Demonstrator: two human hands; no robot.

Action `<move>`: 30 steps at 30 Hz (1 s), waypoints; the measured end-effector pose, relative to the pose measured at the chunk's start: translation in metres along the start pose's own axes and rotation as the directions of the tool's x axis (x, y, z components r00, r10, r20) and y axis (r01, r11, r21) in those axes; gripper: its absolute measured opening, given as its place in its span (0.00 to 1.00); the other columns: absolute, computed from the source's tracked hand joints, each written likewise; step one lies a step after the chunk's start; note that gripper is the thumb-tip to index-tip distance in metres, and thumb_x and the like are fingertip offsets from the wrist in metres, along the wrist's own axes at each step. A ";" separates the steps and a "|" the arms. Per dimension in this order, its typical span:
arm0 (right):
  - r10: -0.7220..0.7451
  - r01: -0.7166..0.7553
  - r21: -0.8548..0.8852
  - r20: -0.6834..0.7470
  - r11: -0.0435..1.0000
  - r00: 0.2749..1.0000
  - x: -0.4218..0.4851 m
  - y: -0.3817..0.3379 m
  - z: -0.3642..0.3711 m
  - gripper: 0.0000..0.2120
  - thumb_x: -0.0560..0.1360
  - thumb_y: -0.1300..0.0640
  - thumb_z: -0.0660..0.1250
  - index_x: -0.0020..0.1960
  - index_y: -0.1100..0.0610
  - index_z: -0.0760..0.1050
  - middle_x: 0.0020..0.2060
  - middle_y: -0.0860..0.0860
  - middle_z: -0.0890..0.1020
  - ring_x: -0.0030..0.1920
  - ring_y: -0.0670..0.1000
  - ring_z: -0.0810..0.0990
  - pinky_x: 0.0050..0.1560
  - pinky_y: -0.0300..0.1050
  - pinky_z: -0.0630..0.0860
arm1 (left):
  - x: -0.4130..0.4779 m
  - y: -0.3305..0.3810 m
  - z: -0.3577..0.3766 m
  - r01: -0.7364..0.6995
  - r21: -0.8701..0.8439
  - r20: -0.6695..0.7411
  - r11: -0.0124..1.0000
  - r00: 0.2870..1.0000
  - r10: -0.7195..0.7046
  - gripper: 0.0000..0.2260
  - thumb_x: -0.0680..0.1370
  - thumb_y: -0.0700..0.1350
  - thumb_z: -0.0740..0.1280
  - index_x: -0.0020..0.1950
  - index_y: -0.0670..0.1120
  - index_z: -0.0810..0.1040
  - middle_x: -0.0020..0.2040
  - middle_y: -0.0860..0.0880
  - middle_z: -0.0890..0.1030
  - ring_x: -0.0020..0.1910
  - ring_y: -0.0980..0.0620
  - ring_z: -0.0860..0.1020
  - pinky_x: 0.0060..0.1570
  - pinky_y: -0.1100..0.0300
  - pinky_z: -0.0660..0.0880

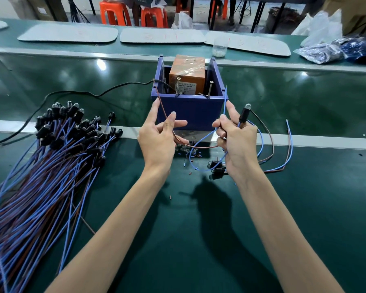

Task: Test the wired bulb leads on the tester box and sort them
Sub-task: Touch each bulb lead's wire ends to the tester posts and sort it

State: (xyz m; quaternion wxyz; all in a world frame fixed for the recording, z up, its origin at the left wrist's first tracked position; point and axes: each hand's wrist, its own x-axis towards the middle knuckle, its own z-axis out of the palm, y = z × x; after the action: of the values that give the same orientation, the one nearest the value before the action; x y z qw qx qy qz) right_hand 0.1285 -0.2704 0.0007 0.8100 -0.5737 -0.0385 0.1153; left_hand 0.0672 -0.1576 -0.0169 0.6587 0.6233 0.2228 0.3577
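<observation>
Our left hand (pixel 159 142) pinched the thin brown wire (pixel 201 146), its tip up at the near-left corner of the blue plastic tester box (pixel 190 113) just beyond our fingers. Our right hand (pixel 238 144) gripped the black-socketed clear bulb (pixel 244 112), forefinger steering its blue wire (pixel 225 96) upward. The heap of blue-and-brown wired bulbs (pixel 57 149) lay left of our left hand.

Inside curled fingers (pixel 219 124) of the right hand (pixel 239 148): part of the wired bulb lead (pixel 244 113). Half hidden just below them: loose bulbs (pixel 213 165). Unreadable beyond: label (pixel 186 88).
</observation>
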 end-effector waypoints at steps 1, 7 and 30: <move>0.005 -0.005 0.004 0.002 1.000 1.000 0.001 0.000 0.000 0.20 0.80 0.66 0.59 0.71 0.57 0.69 0.26 0.43 0.76 0.25 0.42 0.65 0.24 0.32 0.61 | 0.001 -0.001 0.001 0.011 -0.001 -0.003 1.000 1.000 -0.011 0.21 0.81 0.45 0.64 0.73 0.51 0.67 0.37 0.55 0.85 0.22 0.54 0.78 0.23 0.67 0.67; 0.078 -0.074 0.063 -0.049 0.995 0.996 0.008 -0.001 0.004 0.20 0.80 0.67 0.57 0.70 0.58 0.70 0.26 0.45 0.73 0.23 0.41 0.65 0.22 0.32 0.60 | 0.003 -0.003 0.001 0.033 0.010 -0.021 0.999 0.999 -0.033 0.20 0.81 0.45 0.63 0.73 0.50 0.67 0.36 0.57 0.85 0.22 0.55 0.78 0.23 0.68 0.67; 0.062 -0.058 0.058 -0.066 0.997 0.996 0.016 0.001 0.012 0.19 0.78 0.67 0.56 0.66 0.58 0.73 0.26 0.46 0.72 0.21 0.43 0.65 0.22 0.32 0.62 | 0.006 -0.001 -0.002 0.102 -0.058 -0.064 0.993 0.992 -0.105 0.11 0.81 0.41 0.63 0.63 0.48 0.78 0.36 0.56 0.84 0.24 0.55 0.80 0.23 0.70 0.67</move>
State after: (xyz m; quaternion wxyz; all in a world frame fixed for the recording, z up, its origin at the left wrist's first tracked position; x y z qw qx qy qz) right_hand 0.1419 -0.2552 0.0023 0.8229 -0.5551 0.0096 0.1211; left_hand 0.0703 -0.1519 -0.0175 0.6854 0.5802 0.2668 0.3498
